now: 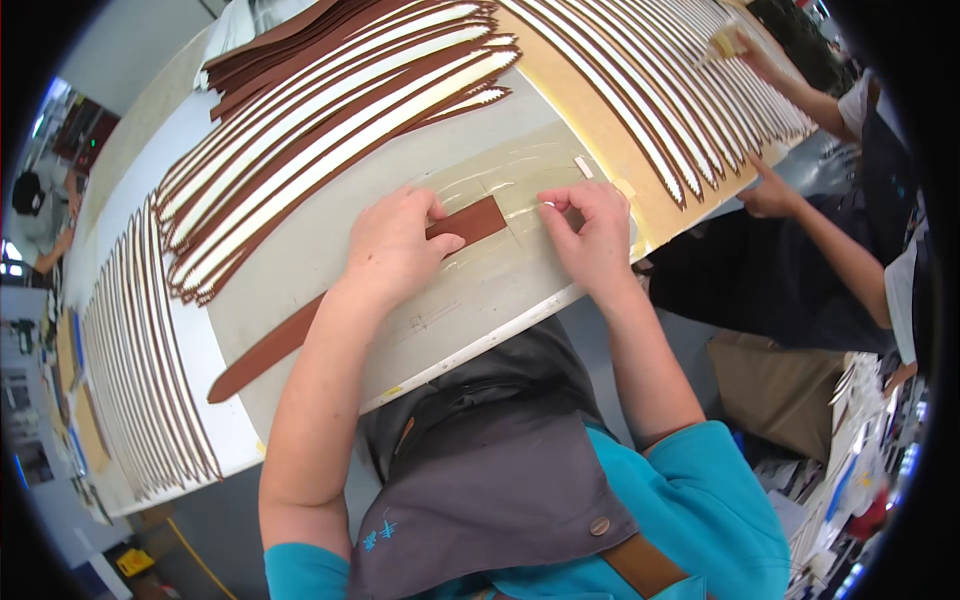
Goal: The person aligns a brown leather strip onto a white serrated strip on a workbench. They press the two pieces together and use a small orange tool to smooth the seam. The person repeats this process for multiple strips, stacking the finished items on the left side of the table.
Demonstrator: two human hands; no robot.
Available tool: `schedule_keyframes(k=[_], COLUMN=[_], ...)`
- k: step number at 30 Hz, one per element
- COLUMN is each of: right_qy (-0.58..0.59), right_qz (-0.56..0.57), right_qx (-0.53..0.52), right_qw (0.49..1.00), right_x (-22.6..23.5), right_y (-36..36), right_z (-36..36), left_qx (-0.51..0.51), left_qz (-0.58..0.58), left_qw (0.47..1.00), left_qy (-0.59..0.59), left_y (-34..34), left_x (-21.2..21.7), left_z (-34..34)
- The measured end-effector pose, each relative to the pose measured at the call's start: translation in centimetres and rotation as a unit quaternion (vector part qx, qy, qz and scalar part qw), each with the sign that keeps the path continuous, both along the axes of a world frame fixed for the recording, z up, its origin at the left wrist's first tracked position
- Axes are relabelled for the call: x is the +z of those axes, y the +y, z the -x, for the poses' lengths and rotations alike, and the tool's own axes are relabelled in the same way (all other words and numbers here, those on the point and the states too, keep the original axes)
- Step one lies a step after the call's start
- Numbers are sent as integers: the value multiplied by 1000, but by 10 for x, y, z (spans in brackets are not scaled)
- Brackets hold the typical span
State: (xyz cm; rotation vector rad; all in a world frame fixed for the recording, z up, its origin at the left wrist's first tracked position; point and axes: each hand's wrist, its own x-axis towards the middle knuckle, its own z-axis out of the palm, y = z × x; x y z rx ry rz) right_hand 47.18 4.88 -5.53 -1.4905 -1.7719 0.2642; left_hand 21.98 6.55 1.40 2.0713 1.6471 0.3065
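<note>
Left hand [390,245] grips long brown leather-like strip [477,222] edgewise; right hand [597,232] pinches tiny white piece [548,204]. Grey cloth apron [490,500]: blue characters [380,534].

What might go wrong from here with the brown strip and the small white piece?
The brown strip might shift askew on the grey surface if the left hand near its square end moves. The small white piece looks tiny in the pinch of the right hand and might drop.

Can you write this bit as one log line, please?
left hand: on brown strip | right hand: small white piece at fingertips | brown-and-white strips: beyond left hand
</note>
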Motion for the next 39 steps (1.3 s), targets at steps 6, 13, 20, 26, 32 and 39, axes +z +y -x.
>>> schedule_keyframes(k=[6,13,20,26,32,39], right_qy=[111,278,218,8,-68,-133], right_qz=[-7,55,148,-47,-26,19], right_qx=[24,282,292,247,271,185], right_qw=[994,917,919,968,960,974], right_x=[13,62,68,46,25,29], right_y=[-9,-1,26,40,2,-21], right_z=[-5,64,59,71,61,27], left_qx=[39,-78,1,194,430,438], left_qz=[52,-254,-156,-105,-155,-120], left_qw=[967,661,572,541,584,645], left_qy=[-247,-701,-805,-812,-671,-615], left_y=[10,15,-44,-98,-149,-150], left_x=[45,201,122,31,-50,-48], left_z=[8,75,172,224,260,239])
